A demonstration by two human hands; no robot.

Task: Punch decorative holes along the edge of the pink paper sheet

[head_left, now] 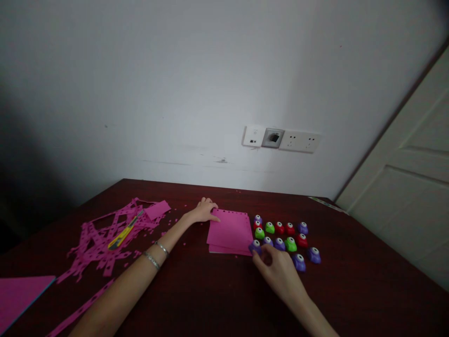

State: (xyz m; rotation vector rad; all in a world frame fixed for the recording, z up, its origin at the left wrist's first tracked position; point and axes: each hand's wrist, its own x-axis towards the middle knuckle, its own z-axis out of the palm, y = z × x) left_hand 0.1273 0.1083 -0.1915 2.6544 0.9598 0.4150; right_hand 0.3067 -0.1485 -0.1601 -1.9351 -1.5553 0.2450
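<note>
Pink square paper (231,231) lies on the table in a slightly offset stack, with a row of punched holes along its far edge and more at the far right corner. At the far left corner, my left hand (204,211) holds the paper, its thumb resting on top and its fingers bent at the edge. My right hand (275,267) pinches a purple craft punch (255,246) between thumb and fingers at the paper's near right corner. Whether the paper sits in the punch's slot is hidden.
Several purple, red and green craft punches (290,244) stand in loose rows to the right. On the left, a yellow utility knife (122,235) lies over perforated pink paper strips (93,241). Pink sheets (23,299) lie at the near left. Wall sockets (298,141) are behind the table.
</note>
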